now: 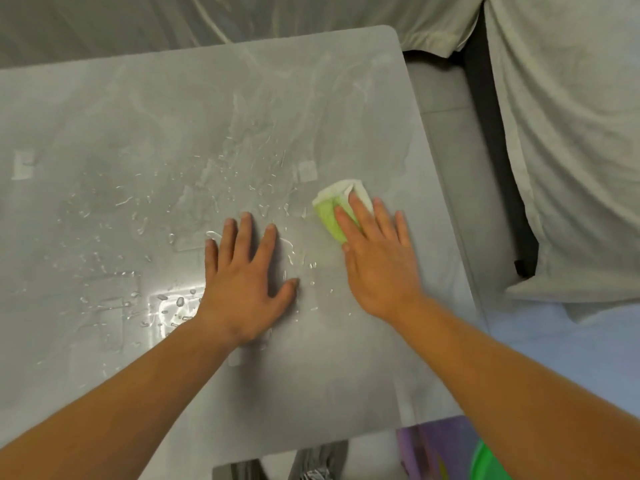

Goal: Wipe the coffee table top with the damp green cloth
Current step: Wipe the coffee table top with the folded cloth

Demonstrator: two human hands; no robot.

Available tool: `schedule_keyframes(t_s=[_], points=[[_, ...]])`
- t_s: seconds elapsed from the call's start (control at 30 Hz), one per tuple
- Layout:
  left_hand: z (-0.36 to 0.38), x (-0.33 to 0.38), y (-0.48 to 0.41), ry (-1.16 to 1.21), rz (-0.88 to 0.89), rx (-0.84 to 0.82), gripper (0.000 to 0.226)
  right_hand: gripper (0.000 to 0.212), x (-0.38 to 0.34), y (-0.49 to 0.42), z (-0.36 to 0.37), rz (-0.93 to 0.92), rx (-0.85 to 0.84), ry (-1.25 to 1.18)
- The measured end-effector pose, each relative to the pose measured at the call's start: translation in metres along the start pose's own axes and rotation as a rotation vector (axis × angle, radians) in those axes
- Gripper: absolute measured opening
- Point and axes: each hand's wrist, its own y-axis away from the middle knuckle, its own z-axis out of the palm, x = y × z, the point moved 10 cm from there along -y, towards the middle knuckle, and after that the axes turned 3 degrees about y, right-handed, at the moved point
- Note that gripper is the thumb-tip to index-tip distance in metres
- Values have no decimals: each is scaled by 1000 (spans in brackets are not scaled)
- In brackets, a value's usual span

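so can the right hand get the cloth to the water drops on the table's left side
Probably not straight across: the left hand lies flat on the table top between the green cloth and those water drops. Passing beyond its fingertips looks free.

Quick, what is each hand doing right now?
Left hand: open, flat on the coffee table.
Right hand: open, fingers pressing the green cloth.

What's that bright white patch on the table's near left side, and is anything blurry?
Head view: the patch is glare off the wet table top; the green cloth looks washed out at its pale end, detail is slightly soft, and edges bow from the wide lens.
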Motion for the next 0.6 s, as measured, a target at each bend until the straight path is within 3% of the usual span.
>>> schedule_keyframes(t_s=[0.1, 0.27, 0.47, 0.6], points=[[2, -3, 0, -5, -5, 1, 89, 63, -11, 21, 5, 77, 38, -16], [-3, -1, 5, -2, -1, 28, 84, 61, -18, 80, 16, -85, 30, -12], [3, 10, 44, -13, 6, 58, 76, 56, 45, 43, 2, 288, 60, -47], [16, 9, 59, -63, -2, -5, 78, 59, -6, 123, 20, 133, 67, 3]])
